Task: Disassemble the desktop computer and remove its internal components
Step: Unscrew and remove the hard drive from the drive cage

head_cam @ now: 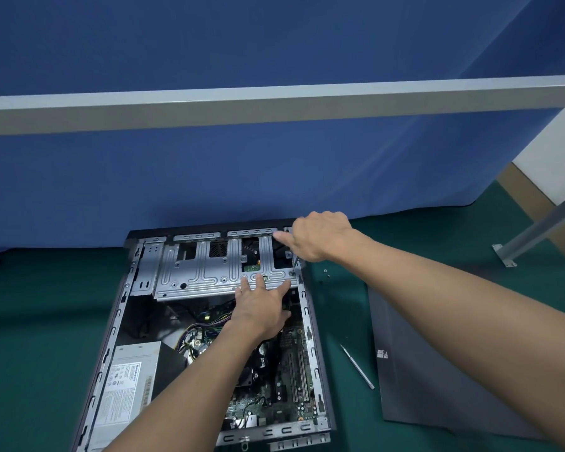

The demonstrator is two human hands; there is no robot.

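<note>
An open desktop computer case (320, 340) lies on its side on the green mat. A silver drive cage (196, 269) spans its far end. My left hand (261, 305) rests flat on the cage's near edge, fingers straight and spread. My right hand (317, 238) grips a screwdriver (295, 265) held upright, its tip on a screw at the cage's right corner. Below the cage lie the motherboard (294, 370), bundled cables (199, 334) and the grey power supply (128, 383) at the near left.
The removed dark side panel (431, 370) lies on the mat right of the case. A second slim screwdriver (357, 367) lies between them. Two loose screws (327, 273) sit by the case's far right corner. A blue partition and metal rail stand behind.
</note>
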